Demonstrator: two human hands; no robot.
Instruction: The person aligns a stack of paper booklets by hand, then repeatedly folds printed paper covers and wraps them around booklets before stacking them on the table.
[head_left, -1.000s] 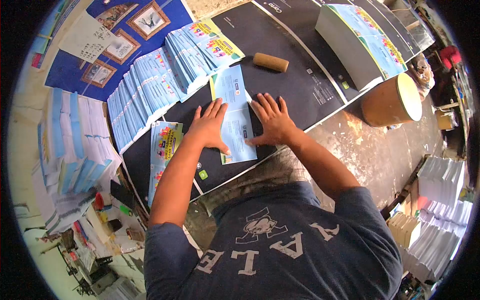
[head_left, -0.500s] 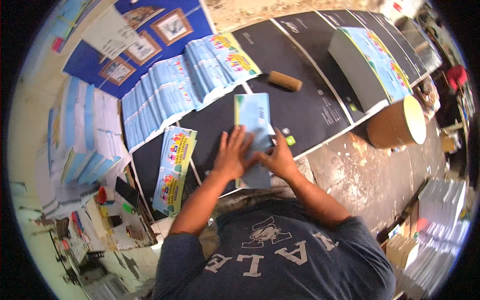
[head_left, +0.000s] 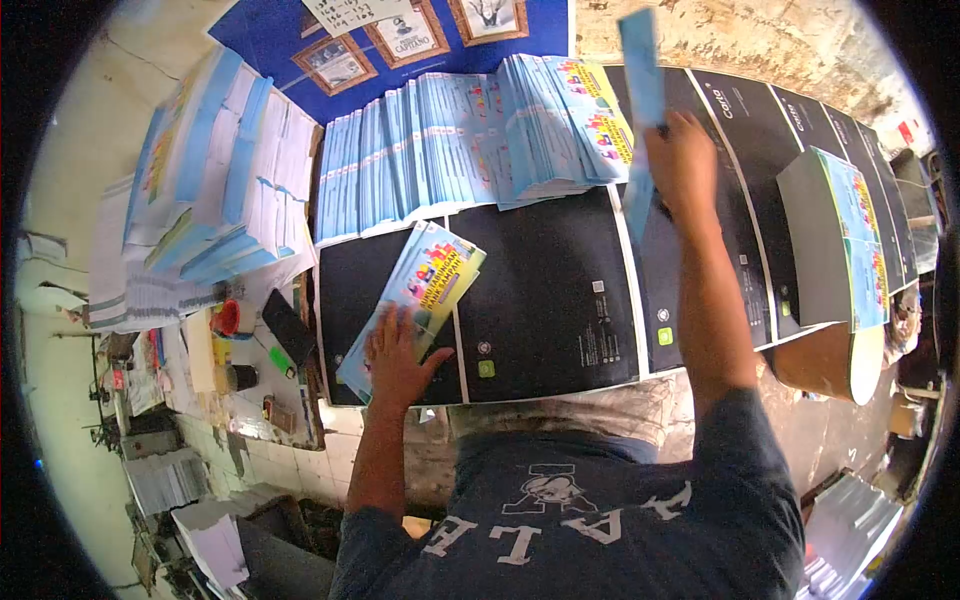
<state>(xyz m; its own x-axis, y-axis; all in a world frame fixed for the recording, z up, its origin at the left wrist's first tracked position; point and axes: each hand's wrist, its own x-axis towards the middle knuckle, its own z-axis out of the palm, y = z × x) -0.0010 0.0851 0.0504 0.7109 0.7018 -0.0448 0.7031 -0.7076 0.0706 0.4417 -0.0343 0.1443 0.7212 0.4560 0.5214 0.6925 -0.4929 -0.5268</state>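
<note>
My right hand (head_left: 684, 165) is raised over the far side of the black-covered table, closed around a light-blue booklet (head_left: 641, 85) seen nearly edge-on. Beside it stands a long row of booklets (head_left: 415, 155), packed close with spines upward, its last one tilted to show a colourful cover. Nearer me, my left hand (head_left: 398, 355) lies with fingers spread on a small fanned pile of booklets (head_left: 430, 275) with blue and yellow printed covers. The thumb rests off the pile's edge.
Tall stacks of booklets (head_left: 215, 170) stand at the left. A thick stack of printed covers (head_left: 835, 235) sits on the table's right, with a brown cylindrical drum (head_left: 832, 362) below its edge. Framed pictures on a blue board (head_left: 300, 85) back the table. A dark phone-like slab (head_left: 287, 325) lies left.
My hands have parted from the booklet at the table's front. The right hand has carried a booklet up towards the row's end; the left has moved onto the small pile. The view has shifted.
</note>
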